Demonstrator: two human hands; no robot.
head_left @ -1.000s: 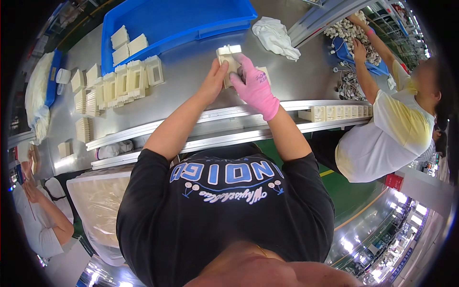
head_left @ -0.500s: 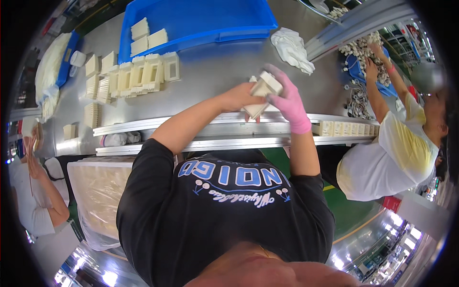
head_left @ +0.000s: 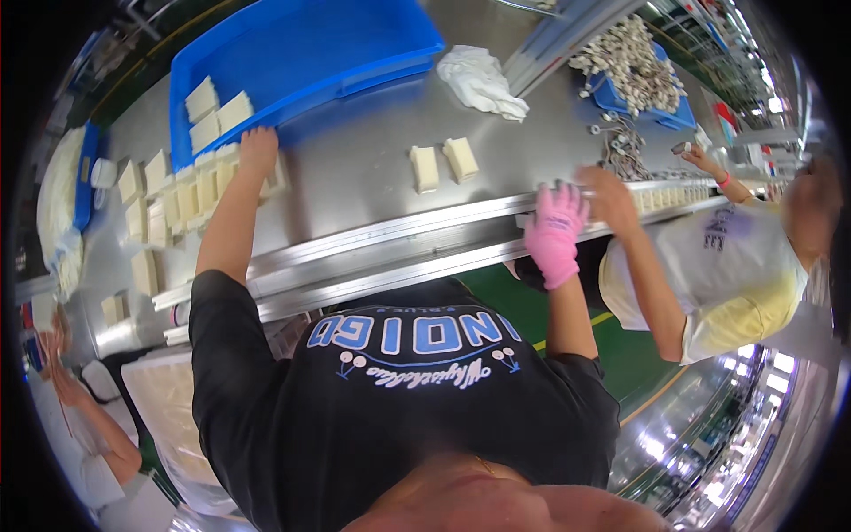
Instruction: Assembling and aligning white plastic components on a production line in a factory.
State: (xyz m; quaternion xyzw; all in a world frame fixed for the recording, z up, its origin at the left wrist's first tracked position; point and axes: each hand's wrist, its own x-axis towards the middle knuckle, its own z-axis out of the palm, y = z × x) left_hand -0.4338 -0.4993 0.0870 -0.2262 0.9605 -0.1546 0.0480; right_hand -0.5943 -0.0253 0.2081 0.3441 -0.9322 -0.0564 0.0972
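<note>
My left hand (head_left: 258, 152) reaches to the right end of a row of cream plastic housings (head_left: 191, 197) on the metal table. Its fingers curl over one housing and partly hide it. My right hand (head_left: 557, 229), in a pink glove, lies on the metal rail (head_left: 425, 232) at the table's near edge, fingers stretched out. A small pale piece beside the glove is too hidden to name. Two cream blocks (head_left: 425, 168) stand side by side on the table between my hands, touched by neither.
A blue tray (head_left: 355, 84) holding several cream parts stands at the back left. A white cloth (head_left: 480, 80) lies beside it. To the right, a co-worker's hand (head_left: 612, 197) is close to my glove, near a blue bin (head_left: 678, 113) of small pale parts. More cream pieces (head_left: 678, 197) line the rail.
My hands have parted, no longer holding cream pieces together. The left moved to the housing row, the right down onto the rail. Two blocks now stand on the table. The co-worker's hand came nearer.
</note>
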